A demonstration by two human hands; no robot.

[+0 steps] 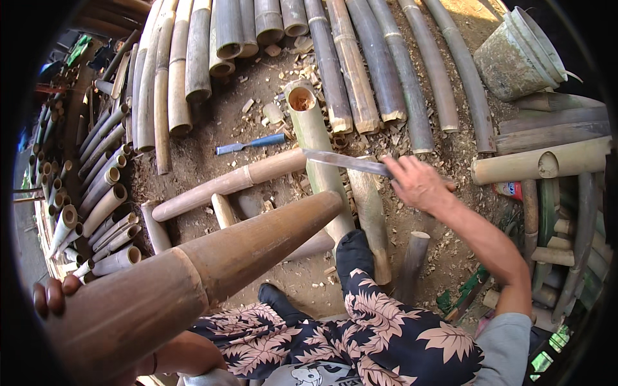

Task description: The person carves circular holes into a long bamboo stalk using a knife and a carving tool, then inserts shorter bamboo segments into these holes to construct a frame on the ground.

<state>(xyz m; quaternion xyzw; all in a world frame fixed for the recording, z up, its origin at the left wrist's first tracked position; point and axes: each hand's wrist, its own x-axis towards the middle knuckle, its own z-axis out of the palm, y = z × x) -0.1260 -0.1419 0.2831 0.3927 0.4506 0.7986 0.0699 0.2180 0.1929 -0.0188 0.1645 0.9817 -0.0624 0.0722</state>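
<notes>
My left hand (pixel 53 297) is wrapped round the thick near end of a brown bamboo pole (pixel 238 257); only its fingertips show. The pole slants up and away to the right, its far end over a pale green bamboo piece (pixel 315 138) with a hollowed end. My right hand (pixel 415 183) grips a long-bladed knife (pixel 351 162) whose blade points left across that pale piece, beyond the pole's far end. Under them, a smooth brown bamboo length (pixel 232 183) lies crosswise on the ground. My foot in a dark sock (pixel 354 251) is against the near end of the pale piece.
A blue-handled chisel (pixel 251 143) lies on the dirt among wood chips. Long bamboo poles (pixel 386 71) line the far side, and cut tubes (pixel 106 193) are stacked at the left. A dirty white bucket (pixel 518 58) stands far right, above a notched bamboo piece (pixel 566 161).
</notes>
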